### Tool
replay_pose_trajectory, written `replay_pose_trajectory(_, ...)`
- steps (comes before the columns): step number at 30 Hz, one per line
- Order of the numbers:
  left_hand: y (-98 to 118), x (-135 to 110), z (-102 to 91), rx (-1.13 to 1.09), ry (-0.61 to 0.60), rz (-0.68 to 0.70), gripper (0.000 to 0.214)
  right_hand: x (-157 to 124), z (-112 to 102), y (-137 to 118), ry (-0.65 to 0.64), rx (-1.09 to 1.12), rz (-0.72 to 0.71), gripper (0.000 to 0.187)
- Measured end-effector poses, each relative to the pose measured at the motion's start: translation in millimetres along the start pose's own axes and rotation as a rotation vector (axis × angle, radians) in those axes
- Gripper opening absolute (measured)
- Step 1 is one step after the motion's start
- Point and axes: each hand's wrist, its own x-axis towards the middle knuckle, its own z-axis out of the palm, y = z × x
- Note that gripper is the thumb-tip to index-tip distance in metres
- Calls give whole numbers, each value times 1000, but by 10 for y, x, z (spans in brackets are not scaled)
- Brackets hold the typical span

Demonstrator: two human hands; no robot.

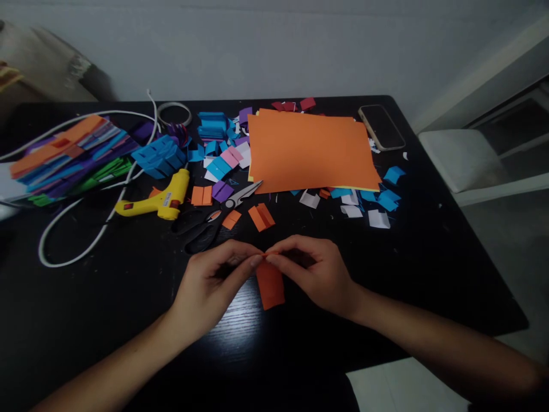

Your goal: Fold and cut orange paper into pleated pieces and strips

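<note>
An orange paper strip hangs between my hands over the near part of the table, its lower end toward me. My left hand pinches the strip's top edge between thumb and forefinger. On the other side, my right hand pinches the same edge, its fingertips nearly meeting those of the left. Just beyond the hands lie a folded orange paper piece and black-handled scissors with their blades partly apart. A stack of orange sheets lies farther back, over yellow paper.
To the left sit a yellow glue gun, a looped white cable, blue folded papers and a pile of coloured strips. Small paper pieces are scattered mid-table. A phone lies at the back right, near the table edge.
</note>
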Motion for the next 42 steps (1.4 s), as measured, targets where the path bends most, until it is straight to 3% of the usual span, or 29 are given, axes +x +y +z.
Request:
replay_pose_trajectory(6, -2, 18, 4, -37, 9, -29, 9, -2, -10, 3, -13, -4, -6, 7)
replay_pose_trajectory(15, -52, 18, 66, -195, -18, -162, 12, 18, -2, -12, 95, 7, -4, 6)
replay_pose_trajectory(23, -74, 1, 39, -141, -74, -143, 10, 26, -17, -2, 1, 53, 63, 7)
replay_pose_trajectory(29, -91, -24, 84, -142, -122, -165, 20, 35, -17, -33, 70, 6, 59, 11)
replay_pose_trajectory(35, -111, -11, 48, -140, -28, -145, 16, 49, -32, 2, 49, 124, 108, 8)
replay_pose_trajectory(39, -89, 11, -3, -46, -19, -99, 11, 55, -46, 16, 43, 117, 119, 18)
replay_pose_trajectory(42, -75, 23, -17, -22, 4, -73, 10, 66, -57, 8, 48, 116, 131, 10)
